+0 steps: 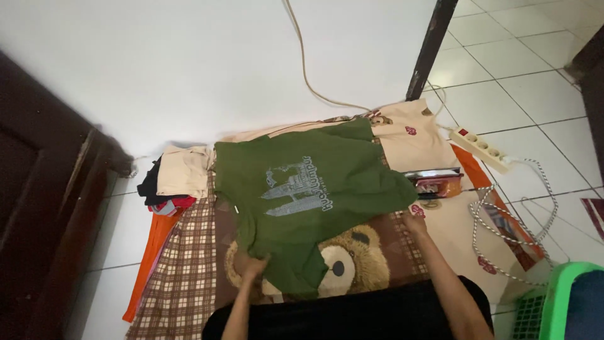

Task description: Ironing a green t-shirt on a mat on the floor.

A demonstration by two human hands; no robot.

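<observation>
- Green cotton: one T-shirt [302, 201] with a pale grey print is shown spread flat, print upward, on a blanket [189, 264] laid over the floor [541, 88].
- One left hand [251, 266] is seen at the near edge of the shirt, its fingers curled over a pinch of the cloth.
- One right hand [412, 220] is placed at the right edge of the shirt, just beside one sleeve; whether the cloth is gripped or only pressed cannot be told, since the fingers are blurred.
- Progress, as judged: the shirt has been laid out and is largely smoothed, though wrinkles remain near the left hand; no fold is seen in it yet.
- One clothes iron [437, 181] is seen lying at the right of the shirt, apart from both hands and untouched.
- One power strip [481, 150] lies on the tiles at the far right, with one patterned cord [503, 236] looped nearer.
- One small stack of garments [173, 182], cream on top with dark and red pieces beneath, is set at the left edge of the blanket; the pieces cannot be counted exactly.
- One green plastic basket [553, 302] is partly seen at the near right corner.
- One bear figure [352, 261] is printed on the blanket, partly covered by the shirt.
</observation>
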